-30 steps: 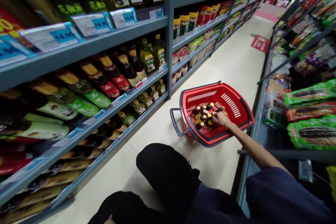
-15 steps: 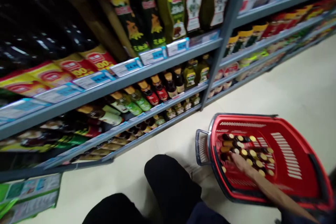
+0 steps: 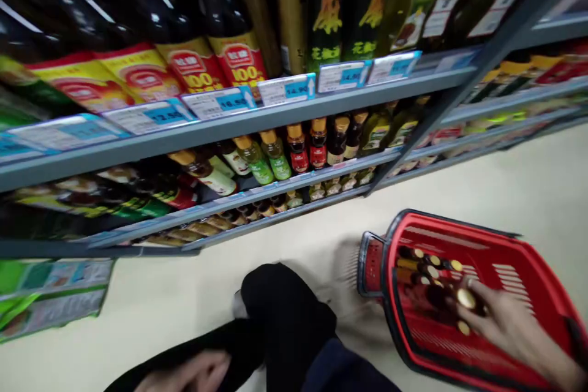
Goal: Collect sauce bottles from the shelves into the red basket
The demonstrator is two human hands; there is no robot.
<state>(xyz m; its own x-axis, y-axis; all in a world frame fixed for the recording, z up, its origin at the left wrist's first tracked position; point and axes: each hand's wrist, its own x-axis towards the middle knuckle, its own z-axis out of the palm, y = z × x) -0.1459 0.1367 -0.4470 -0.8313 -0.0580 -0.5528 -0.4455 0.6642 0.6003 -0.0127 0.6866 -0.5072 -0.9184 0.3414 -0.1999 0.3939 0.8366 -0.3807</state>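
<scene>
Two hands show. The right hand, fingers spread open, lies on blurred small bottles, roughly ten, in one red shopping basket at four o'clock. The left hand, cut off at seven o'clock, rests on a black trouser leg; its grip is unclear.

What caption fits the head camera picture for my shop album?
A right hand touches capped bottles in a red plastic shopping basket on a pale floor beside grey metal shelves.

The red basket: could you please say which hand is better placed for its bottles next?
Probably the right hand: it is at the bottles in the red basket, while the left hand rests on the dark trousers.
</scene>
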